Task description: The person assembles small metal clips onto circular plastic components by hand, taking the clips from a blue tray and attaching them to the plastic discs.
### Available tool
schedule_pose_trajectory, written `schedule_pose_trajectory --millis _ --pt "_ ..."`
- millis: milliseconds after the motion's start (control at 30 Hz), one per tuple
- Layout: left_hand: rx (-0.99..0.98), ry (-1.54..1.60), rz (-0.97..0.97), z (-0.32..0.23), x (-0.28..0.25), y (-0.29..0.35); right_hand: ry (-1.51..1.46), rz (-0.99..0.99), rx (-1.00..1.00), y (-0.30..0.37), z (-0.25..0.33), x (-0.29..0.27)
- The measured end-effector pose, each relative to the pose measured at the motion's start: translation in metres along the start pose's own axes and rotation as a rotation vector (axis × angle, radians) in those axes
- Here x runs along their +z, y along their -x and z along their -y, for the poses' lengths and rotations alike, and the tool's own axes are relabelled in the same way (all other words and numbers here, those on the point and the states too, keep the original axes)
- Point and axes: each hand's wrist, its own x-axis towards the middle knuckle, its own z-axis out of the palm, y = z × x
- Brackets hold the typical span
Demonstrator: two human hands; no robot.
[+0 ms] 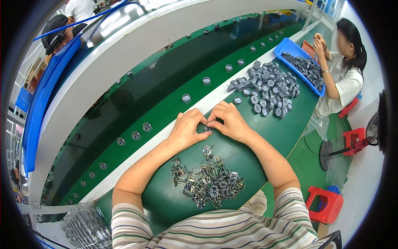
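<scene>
My left hand (186,128) and my right hand (228,121) meet over the green work surface (282,133), fingertips pinched together on one small dark part with pins (208,128). Just below my hands lies a loose pile of several dark pinned parts (207,180). Beyond my right hand sits a heap of grey round capped pieces (269,87).
A dark green conveyor belt (137,108) runs past on the left, carrying spaced single pieces. A blue tray (298,62) of dark parts stands by a seated co-worker (344,70) at the right. Red stools (325,203) and a fan (331,153) stand on the floor at the right.
</scene>
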Motion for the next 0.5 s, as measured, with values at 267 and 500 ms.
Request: schedule_pose_trajectory --millis 267,500 --pt "0.005 -0.024 -0.020 -0.002 0.002 0.000 0.303 -0.036 -0.092 0.000 0.019 0.002" --pt "0.062 -0.036 -0.112 -0.002 0.004 0.001 0.476 -0.019 -0.111 -0.001 0.027 0.009"
